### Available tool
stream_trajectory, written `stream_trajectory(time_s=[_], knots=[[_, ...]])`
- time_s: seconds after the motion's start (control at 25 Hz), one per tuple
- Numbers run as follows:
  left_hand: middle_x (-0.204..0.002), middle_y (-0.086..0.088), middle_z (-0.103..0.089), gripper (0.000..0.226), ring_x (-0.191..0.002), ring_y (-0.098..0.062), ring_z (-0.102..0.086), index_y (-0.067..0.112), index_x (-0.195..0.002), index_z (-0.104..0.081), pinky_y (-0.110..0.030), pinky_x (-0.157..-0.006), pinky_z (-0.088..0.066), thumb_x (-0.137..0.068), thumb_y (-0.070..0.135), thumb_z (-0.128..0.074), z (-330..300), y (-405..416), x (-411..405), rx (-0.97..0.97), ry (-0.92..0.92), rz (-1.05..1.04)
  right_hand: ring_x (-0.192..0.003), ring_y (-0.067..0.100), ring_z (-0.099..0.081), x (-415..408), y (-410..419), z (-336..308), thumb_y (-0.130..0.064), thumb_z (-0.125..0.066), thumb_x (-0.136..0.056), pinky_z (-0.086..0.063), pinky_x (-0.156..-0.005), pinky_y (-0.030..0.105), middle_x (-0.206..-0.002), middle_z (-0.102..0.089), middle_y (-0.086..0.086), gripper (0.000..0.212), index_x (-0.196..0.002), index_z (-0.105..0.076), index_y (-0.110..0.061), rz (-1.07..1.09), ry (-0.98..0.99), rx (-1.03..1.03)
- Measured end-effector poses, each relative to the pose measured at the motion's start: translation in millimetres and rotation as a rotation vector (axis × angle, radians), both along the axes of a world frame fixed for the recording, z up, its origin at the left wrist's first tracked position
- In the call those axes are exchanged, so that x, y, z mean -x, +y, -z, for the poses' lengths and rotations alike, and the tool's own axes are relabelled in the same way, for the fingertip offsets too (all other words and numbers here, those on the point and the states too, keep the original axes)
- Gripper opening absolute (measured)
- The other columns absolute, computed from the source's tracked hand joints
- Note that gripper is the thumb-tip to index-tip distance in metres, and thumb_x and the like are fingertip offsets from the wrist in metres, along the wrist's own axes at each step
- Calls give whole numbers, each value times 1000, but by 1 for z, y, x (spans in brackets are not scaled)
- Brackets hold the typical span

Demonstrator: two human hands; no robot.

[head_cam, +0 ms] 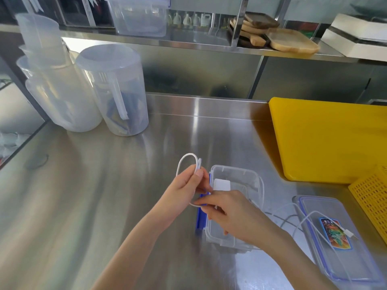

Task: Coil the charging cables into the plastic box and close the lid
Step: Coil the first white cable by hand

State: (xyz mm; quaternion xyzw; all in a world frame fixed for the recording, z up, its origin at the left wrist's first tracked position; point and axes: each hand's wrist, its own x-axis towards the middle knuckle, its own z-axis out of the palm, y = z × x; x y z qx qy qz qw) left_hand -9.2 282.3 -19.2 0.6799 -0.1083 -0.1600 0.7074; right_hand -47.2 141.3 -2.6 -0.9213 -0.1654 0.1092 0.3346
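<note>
Cable: presently a white charging cable point(184, 162) is looped in the air just above the steel counter point(104, 206), near the middle of the view; its loop rises at 12 o'clock from the left hand, and its lower run passes into the right hand
Left hand: the left hand point(188, 185) pinches the top of the loop between thumb and fingers; it sits at 9 o'clock of the box, just beside its rim
Right hand: the right hand point(228, 212) is closed on the cable's lower strand; it hovers over the open box and hides part of its inside
Box: the clear plastic box point(236, 172) stands open on the counter, directly under the right hand; a white rectangular piece point(222, 184) lies inside at its far end; a blue clip point(201, 218) hangs on its 9 o'clock side
Loose cable: more white cable point(293, 216) trails at 3 o'clock of the box, across the counter and onto the lid; its plug end point(349, 233) rests on the lid
Lid: the clear lid point(335, 248) with a blue seal lies flat at 4 o'clock of the box, apart from it; a coloured sticker point(335, 233) is on it
Surroundings: a yellow cutting board point(326, 139) lies at 1 o'clock; a yellow perforated basket point(372, 195) sits at 3 o'clock, beyond the lid; two translucent jugs point(113, 88) stand at 10 o'clock, well apart from the box
</note>
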Motion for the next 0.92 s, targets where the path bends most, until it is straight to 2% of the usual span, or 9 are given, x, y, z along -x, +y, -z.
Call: stream_trajectory(time_s=[0.12, 0.2, 0.28, 0.36, 0.48, 0.56, 0.72, 0.8, 0.92], knots=[[-54, 11, -59, 31, -51, -4, -52, 15, -71, -47, -11, -53, -44, -98, 20, -33, 4, -3, 4, -130, -24, -36, -62, 3, -55, -3, -2, -4, -24, -50, -87, -40, -56, 2, -69, -66, -4, 21, -101, -66, -28, -6, 50, -11], [-46, 10, -56, 31, -41, -6, -49, 16, -69, -43, -12, -45, -42, -97, 20, -33, 5, -2, 4, -229, -69, -65, -63, 2, -57, -5, -3, -8, -26, -53, -85, -43, -61, 5, -71, -69, -13, 18, -96, -64, -35, 3, 63, -90], [-43, 11, -56, 30, -32, -8, -46, 19, -69, -43, -15, -35, -38, -97, 18, -32, 3, 1, -1, -290, -90, -122, -69, 12, -60, -8, -4, -12, -28, -54, -84, -49, -67, 14, -67, -64, -22, 24, -92, -59, -50, 9, 79, -148], [-41, 11, -55, 29, -29, -9, -43, 23, -71, -47, -15, -30, -34, -95, 17, -31, 2, 6, -8, -298, -85, -211, -72, 19, -61, -8, -9, -12, -34, -55, -84, -52, -67, 20, -68, -61, -14, 26, -86, -56, -60, 34, 113, -194], [-34, 6, -48, 29, -26, -7, -36, 21, -71, -47, -14, -29, -31, -96, 18, -31, 2, 18, -13, -254, -93, -347, -64, 17, -57, -1, -21, -13, -43, -53, -82, -48, -59, 22, -69, -64, -2, 14, -76, -63, -50, 84, 111, -200], [-34, 2, -49, 27, -25, -11, -40, 15, -76, -46, -15, -30, -33, -98, 20, -30, 2, 21, -12, -153, -16, -304, -70, 20, -58, 2, -28, -10, -44, -53, -80, -50, -62, 30, -75, -67, 4, 16, -70, -64, -49, 155, 48, -195], [-39, 1, -57, 27, -25, -13, -43, 12, -79, -48, -15, -33, -35, -98, 19, -30, 1, 12, -4, -127, 53, -106, -80, 1, -56, 0, -20, -9, -34, -62, -79, -44, -68, 8, -63, -66, -19, 13, -72, -70, -40, 195, -97, -158], [-35, 5, -45, 31, -27, -6, -32, 14, -73, -50, -13, -32, -28, -98, 18, -31, 0, 7, 0, -105, 64, -61, -79, 1, -56, -6, -16, -8, -34, -62, -79, -45, -67, 11, -67, -69, -14, 11, -79, -72, -29, 216, -142, -137], [-38, 13, -26, 35, -29, -2, -19, 17, -68, -52, -13, -32, -19, -96, 20, -32, -3, 9, 2, 95, 224, 85, -70, 6, -57, -15, -12, -8, -50, -54, -77, -47, -60, 21, -67, -65, -8, 16, -85, -63, -40, 267, -178, -154]])
